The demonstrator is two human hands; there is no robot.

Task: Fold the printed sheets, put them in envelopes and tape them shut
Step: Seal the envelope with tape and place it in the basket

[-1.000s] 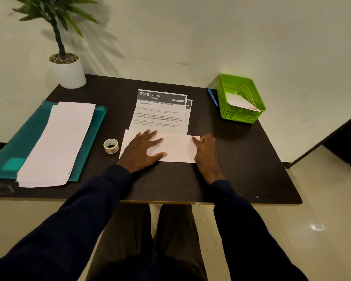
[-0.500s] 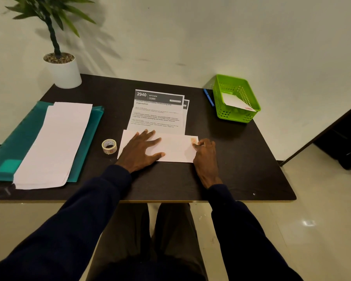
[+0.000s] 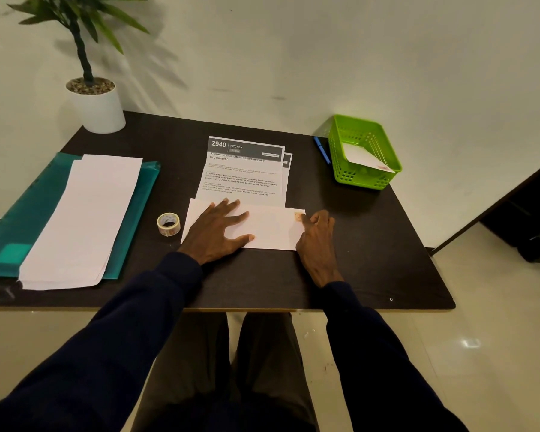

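A white envelope (image 3: 272, 229) lies flat on the dark table (image 3: 371, 260) in front of me. My left hand (image 3: 215, 232) presses flat on its left half, fingers spread. At the envelope's right end my right hand (image 3: 317, 235) rests with its fingertips curled on the edge, beside a small brownish piece of tape (image 3: 299, 216). Printed sheets (image 3: 247, 173) headed "2940 KITCHEN" lie just behind the envelope, partly under it. A roll of tape (image 3: 168, 224) sits left of the envelope.
A stack of white envelopes (image 3: 85, 219) lies on a teal folder (image 3: 19, 219) at the left. At the back right stands a green basket (image 3: 363, 152) holding a white envelope, with a blue pen (image 3: 321, 149) beside it. A potted plant (image 3: 95, 101) occupies the back left corner.
My right hand slid a little right, off the envelope's corner, uncovering the piece of tape there. My left hand stayed pressed on the envelope.
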